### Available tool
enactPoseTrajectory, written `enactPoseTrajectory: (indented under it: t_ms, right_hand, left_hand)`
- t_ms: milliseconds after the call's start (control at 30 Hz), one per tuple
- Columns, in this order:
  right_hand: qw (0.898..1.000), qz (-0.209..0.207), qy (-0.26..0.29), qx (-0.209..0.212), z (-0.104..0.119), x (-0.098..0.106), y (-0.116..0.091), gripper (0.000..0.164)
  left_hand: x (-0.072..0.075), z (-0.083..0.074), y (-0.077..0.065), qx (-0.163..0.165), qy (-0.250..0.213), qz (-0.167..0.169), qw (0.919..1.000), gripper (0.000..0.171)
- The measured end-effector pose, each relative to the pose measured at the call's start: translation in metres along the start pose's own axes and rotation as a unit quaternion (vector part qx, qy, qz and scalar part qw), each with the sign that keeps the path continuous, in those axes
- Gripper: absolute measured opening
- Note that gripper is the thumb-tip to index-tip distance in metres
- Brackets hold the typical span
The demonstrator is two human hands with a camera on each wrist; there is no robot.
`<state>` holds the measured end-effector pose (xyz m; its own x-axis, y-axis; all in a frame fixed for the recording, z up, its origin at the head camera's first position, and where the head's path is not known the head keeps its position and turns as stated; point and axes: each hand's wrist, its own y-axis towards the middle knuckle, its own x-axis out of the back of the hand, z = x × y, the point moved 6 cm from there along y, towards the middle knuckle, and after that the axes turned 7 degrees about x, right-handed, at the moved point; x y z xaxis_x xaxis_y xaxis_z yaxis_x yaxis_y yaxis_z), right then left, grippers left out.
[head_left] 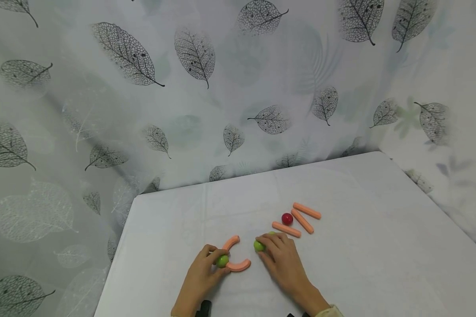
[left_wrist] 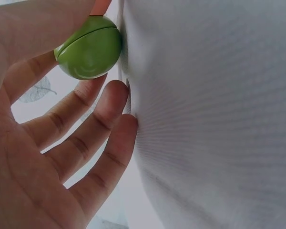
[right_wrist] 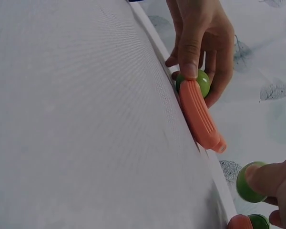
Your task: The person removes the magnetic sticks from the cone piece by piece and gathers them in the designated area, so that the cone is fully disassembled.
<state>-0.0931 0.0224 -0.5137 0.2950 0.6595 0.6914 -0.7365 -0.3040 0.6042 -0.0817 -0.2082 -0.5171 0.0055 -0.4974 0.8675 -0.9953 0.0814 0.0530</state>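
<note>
My left hand [head_left: 206, 266] pinches a green ball [head_left: 222, 261] between thumb and fingers, close over the white table. Two curved orange pieces [head_left: 239, 266] meet at that ball, fanning out to the right like an open C. In the left wrist view, a seam runs around the green ball [left_wrist: 90, 52] and the other fingers are spread below it. My right hand [head_left: 283, 262] pinches another green ball [head_left: 259, 246] at its fingertips, apart from the curved pieces. Beyond its knuckles a further green ball [head_left: 272, 232] shows, mostly hidden by the hand.
Past my right hand lie three straight orange sticks [head_left: 306, 210] and a red ball [head_left: 287, 219], grouped together. The white-covered table [head_left: 365, 246] meets a leaf-patterned curtain [head_left: 230, 101] at its back and sides.
</note>
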Motion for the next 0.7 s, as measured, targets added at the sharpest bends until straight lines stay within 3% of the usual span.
enactPoseTrajectory:
  t_ms: [100,233,367,567,700]
  right_hand:
    - [1.000,-0.015,0.012,0.022,0.003,0.002,0.001,0.048]
    - [0.999,-0.036,0.031,0.018,0.000,0.010,0.002,0.048]
    - [0.998,-0.054,0.038,-0.020,-0.012,0.022,0.001,0.047]
    - [0.993,-0.051,0.023,-0.104,-0.034,0.044,-0.007,0.047]
    - [0.990,-0.047,0.015,-0.131,-0.043,0.056,-0.015,0.043]
  left_hand:
    - [0.000,0.000,0.000,0.001,-0.004,0.000,1.0000,0.038]
    - [-0.001,0.000,0.001,0.006,-0.007,0.000,1.0000,0.037]
    - [-0.002,0.000,0.001,0.014,-0.012,-0.003,0.9998,0.035]
    - [-0.001,0.000,0.000,0.018,-0.005,-0.017,0.9997,0.033]
    - [-0.001,-0.001,-0.001,0.017,0.001,-0.026,0.9995,0.031]
